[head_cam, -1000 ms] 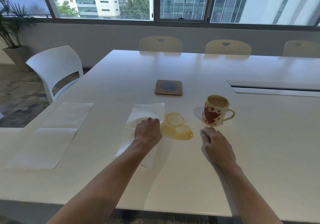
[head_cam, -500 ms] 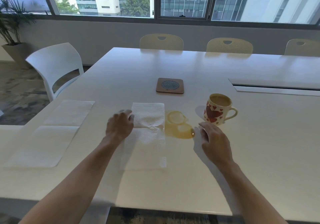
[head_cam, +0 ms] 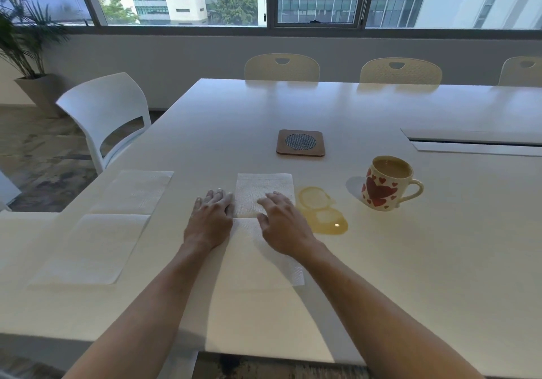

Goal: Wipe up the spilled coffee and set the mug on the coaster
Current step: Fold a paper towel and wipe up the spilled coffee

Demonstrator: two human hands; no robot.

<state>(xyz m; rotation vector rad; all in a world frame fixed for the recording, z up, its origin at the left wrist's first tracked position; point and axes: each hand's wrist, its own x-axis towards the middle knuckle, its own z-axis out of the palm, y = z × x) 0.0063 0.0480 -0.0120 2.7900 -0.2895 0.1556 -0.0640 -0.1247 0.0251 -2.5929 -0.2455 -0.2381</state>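
Note:
A white paper towel [head_cam: 264, 191] lies flat on the white table [head_cam: 410, 276], just left of a yellow-brown coffee puddle [head_cam: 321, 211]. My left hand [head_cam: 212, 217] rests palm down at the towel's left edge, fingers spread. On the towel's right half lies my right hand [head_cam: 281, 223], also flat, close to the puddle. A cream mug with red hearts [head_cam: 387, 183], holding coffee, stands upright to the right of the spill. The square wooden coaster [head_cam: 300, 143] with a mesh centre sits farther back, bare.
Two more paper towels [head_cam: 111, 223] lie end to end at the left of the table. A white chair [head_cam: 105, 114] stands at the left edge, beige chairs [head_cam: 281, 67] line the far side. A cable slot [head_cam: 475, 142] is at the right.
My right hand moved left from beside the mug onto the towel. My left hand slid from the towel's top to its left edge and flattened. The towel now lies unfolded and straight.

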